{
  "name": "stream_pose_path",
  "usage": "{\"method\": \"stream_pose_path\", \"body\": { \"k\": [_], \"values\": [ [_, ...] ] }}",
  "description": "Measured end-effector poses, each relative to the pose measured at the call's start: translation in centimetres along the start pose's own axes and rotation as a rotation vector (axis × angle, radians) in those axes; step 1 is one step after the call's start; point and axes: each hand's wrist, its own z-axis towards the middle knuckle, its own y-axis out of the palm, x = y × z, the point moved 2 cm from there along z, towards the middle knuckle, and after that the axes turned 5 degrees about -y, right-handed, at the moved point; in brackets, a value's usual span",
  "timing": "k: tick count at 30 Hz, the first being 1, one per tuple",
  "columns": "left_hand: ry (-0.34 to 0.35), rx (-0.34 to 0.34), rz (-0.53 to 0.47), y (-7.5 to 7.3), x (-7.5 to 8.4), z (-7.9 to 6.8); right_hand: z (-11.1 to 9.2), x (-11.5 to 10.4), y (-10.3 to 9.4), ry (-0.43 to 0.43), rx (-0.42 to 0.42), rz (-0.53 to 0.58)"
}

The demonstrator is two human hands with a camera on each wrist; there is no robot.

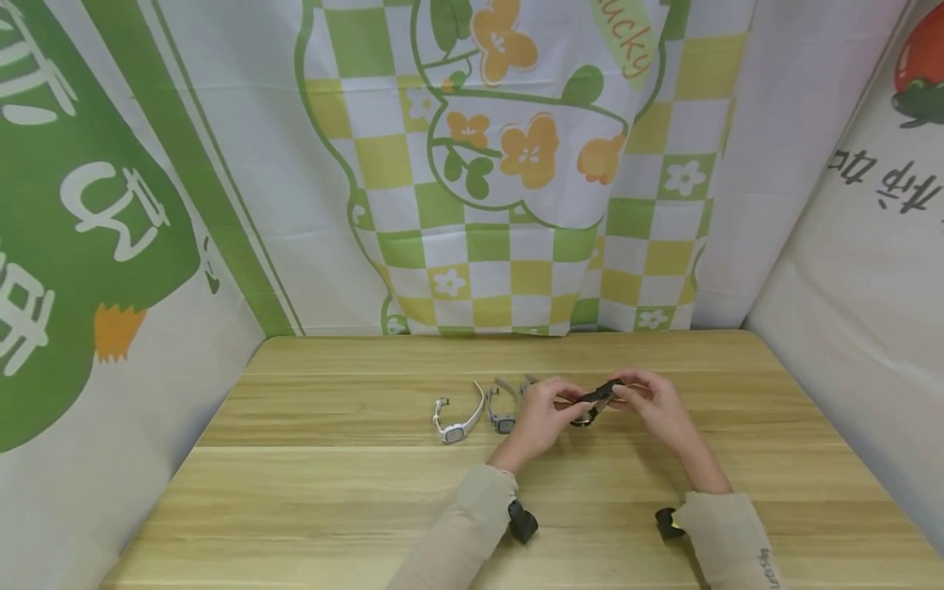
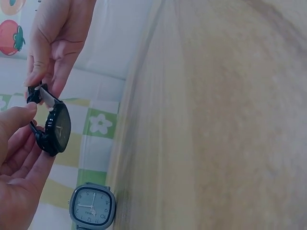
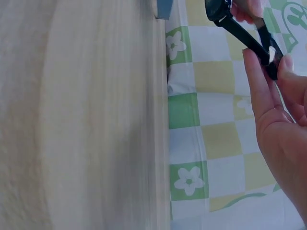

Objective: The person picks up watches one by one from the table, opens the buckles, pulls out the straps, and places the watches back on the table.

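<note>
Both hands hold a black wristwatch (image 2: 60, 128) above the table, its strap bent into a loop. My left hand (image 1: 537, 419) grips it by the case side, thumb on the strap and fingers beneath. Between thumb and fingers, my right hand (image 1: 659, 407) pinches the strap's end, where a small pale metal part (image 3: 272, 53) shows. The round dark dial faces away from the left palm in the left wrist view. Left of the hands lie a white watch (image 1: 453, 433) and a grey watch (image 1: 505, 424). Another strap (image 1: 528, 383) is partly hidden behind the left hand.
The wooden table (image 1: 332, 492) carries the watches near its middle. Its far edge meets a checked green and yellow curtain (image 1: 490, 270), with printed cloth on both sides. Black wrist devices (image 1: 522, 523) sit at both beige sleeves (image 1: 457, 533).
</note>
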Motion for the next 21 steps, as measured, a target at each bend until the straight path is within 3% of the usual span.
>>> {"method": "stream_pose_path", "body": {
  "k": [21],
  "values": [
    [-0.015, 0.001, -0.014, 0.02, -0.15, -0.02, 0.02, 0.16, -0.20, -0.031, 0.023, 0.124]
  ]
}}
